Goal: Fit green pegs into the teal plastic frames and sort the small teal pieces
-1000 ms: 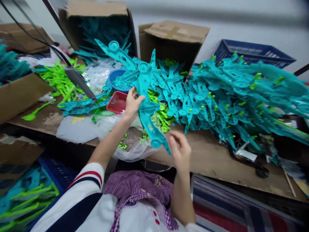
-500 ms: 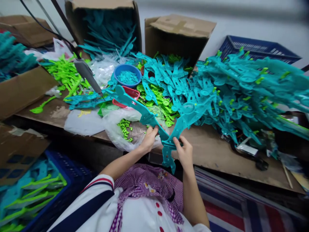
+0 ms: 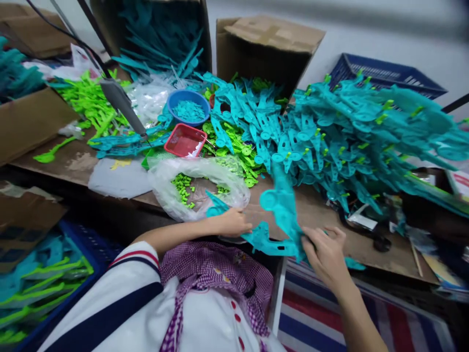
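The left hand, nearest the checked apron, curls its fingers onto a teal plastic piece; the right hand grips its lower right end. Slotted and disc-studded, it spans the gap between both sets of fingers, one blurred arm rising away over the desk. Beyond sit a clear bag, then a red tray.
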`<state>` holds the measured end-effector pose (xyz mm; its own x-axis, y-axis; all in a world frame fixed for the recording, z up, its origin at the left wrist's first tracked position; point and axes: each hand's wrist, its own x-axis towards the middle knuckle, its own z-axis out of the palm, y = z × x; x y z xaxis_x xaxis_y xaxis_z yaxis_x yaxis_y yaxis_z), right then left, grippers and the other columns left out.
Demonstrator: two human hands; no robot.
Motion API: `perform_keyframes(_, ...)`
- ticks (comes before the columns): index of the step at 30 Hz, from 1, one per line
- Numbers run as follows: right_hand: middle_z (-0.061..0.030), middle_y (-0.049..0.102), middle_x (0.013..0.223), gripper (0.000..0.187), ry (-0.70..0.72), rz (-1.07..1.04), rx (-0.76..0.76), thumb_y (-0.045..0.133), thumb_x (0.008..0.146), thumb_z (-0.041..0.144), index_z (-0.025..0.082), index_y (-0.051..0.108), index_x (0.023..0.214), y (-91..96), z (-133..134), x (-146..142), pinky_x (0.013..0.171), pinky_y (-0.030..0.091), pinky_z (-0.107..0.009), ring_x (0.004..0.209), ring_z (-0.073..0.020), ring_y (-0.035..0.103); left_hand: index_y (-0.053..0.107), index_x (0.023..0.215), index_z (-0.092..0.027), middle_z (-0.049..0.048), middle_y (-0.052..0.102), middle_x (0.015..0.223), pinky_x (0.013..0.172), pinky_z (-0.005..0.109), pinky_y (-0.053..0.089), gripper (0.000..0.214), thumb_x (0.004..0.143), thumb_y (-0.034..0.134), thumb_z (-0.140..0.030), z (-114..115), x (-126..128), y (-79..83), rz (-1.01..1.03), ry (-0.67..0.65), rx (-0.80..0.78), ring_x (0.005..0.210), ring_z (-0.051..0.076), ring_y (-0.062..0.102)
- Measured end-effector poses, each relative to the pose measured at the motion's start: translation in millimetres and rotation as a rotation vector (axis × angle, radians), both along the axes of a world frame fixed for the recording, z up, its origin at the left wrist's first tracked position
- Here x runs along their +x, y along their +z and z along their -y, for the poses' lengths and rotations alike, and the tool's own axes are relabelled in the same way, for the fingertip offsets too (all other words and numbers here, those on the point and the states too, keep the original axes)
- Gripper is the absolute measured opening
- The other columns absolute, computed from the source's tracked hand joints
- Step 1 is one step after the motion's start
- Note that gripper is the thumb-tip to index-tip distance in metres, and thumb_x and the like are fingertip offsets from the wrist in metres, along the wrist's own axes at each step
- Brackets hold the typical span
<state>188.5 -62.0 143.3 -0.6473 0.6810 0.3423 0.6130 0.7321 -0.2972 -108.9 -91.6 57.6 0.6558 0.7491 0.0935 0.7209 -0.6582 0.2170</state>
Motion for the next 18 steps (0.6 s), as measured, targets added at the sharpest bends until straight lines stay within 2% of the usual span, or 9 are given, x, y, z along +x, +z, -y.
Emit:
perform_keyframes(1,0.0012,0.066,0.073,0.025,0.034,0.078,0.006,0.042,0.098,0.028,0.022,0.066,0.097,-7.3,-15.1,-3.4,0.097,0.031,-0.044,0.072,-0.0155,0.063,0.071,0.085,-0.018,0.0093,0.071,0.079,0.073,0.032,0.039,0.023,0.094,0.058,-0.035,-16.5,13.6,-5.1,-0.002,-0.03,0.007,0.078,0.02,0.064)
perform_keyframes(3,0.0002,0.066,0.074,0.03,0.005,0.203,0.007,0.036,0.099,0.027,0.021,0.065,0.094,-24.4,-46.1,-4.9,0.096,0.028,-0.043,0.076,-0.0167,0.062,0.072,0.085,-0.018,0.011,0.072,0.083,0.077,0.033,0.04,0.023,0.093,0.06,-0.035,-47.9,35.5,-10.6,-0.01,-0.04,0.013,0.084,0.021,0.064)
perform_keyframes(5,-0.001,0.066,0.072,0.031,-0.039,0.297,-0.009,0.034,0.097,0.025,0.021,0.062,0.086,-44.3,-73.0,-0.5,0.094,0.028,-0.041,0.079,-0.018,0.061,0.073,0.085,-0.015,0.0138,0.072,0.087,0.081,0.035,0.041,0.025,0.093,0.06,-0.036,-65.0,45.5,-9.7,-0.028,-0.015,0.028,0.09,0.023,0.064)
perform_keyframes(8,-0.0027,0.068,0.076,0.03,-0.051,0.341,-0.039,0.032,0.094,0.023,0.021,0.061,0.085,-75.6,-97.9,7.4,0.093,0.028,-0.04,0.082,-0.019,0.06,0.072,0.104,-0.012,0.0172,0.07,0.109,0.091,0.037,0.042,0.03,0.093,0.061,-0.038,-52.2,31.2,-0.1,0.058,0.035,0.081,0.105,0.026,0.062)
perform_keyframes(11,-0.003,0.07,0.081,0.031,-0.009,0.344,-0.076,0.032,0.095,0.023,0.022,0.063,0.091,-100.0,-104.9,5.2,0.095,0.029,-0.041,0.084,-0.0191,0.061,0.065,0.125,-0.02,0.0103,0.069,0.117,0.092,0.033,0.046,0.037,0.097,0.055,-0.041,-29.3,-16.3,16.2,0.315,0.06,0.042,0.103,0.021,0.064)
perform_keyframes(12,-0.0032,0.07,0.082,0.03,0.006,0.348,-0.076,0.034,0.095,0.023,0.022,0.064,0.091,-104.8,-104.7,2.0,0.095,0.029,-0.041,0.085,-0.0195,0.061,0.063,0.127,-0.022,0.0085,0.069,0.116,0.093,0.033,0.047,0.037,0.097,0.054,-0.043,-31.0,-37.2,23.3,0.424,0.137,0.028,0.103,0.02,0.064)
perform_keyframes(14,-0.0052,0.072,0.089,0.028,0.006,0.327,-0.04,0.038,0.094,0.024,0.022,0.066,0.096,-108.1,-101.8,-5.6,0.096,0.03,-0.043,0.091,-0.0215,0.061,0.061,0.128,-0.022,0.0094,0.067,0.12,0.1,0.037,0.045,0.039,0.095,0.057,-0.041,-56.0,-81.1,37.7,0.626,0.442,0.078,0.112,0.022,0.061)
perform_keyframes(16,-0.0081,0.072,0.101,0.029,-0.048,0.243,0.024,0.041,0.094,0.025,0.022,0.067,0.108,-105.0,-95.0,-12.5,0.097,0.03,-0.044,0.101,-0.0241,0.061,0.058,0.129,-0.02,0.0117,0.064,0.124,0.107,0.043,0.04,0.042,0.089,0.065,-0.032,-103.8,-120.7,47.9,0.774,0.808,0.146,0.123,0.027,0.055)
perform_keyframes(18,-0.0093,0.071,0.11,0.032,-0.095,0.124,0.065,0.042,0.096,0.025,0.022,0.064,0.118,-99.6,-82.6,-18.5,0.096,0.032,-0.043,0.106,-0.0249,0.061,0.056,0.126,-0.015,0.0157,0.061,0.127,0.112,0.046,0.034,0.055,0.075,0.076,-0.019,-156.8,-149.9,50.7,0.879,1.107,0.126,0.131,0.032,0.048)
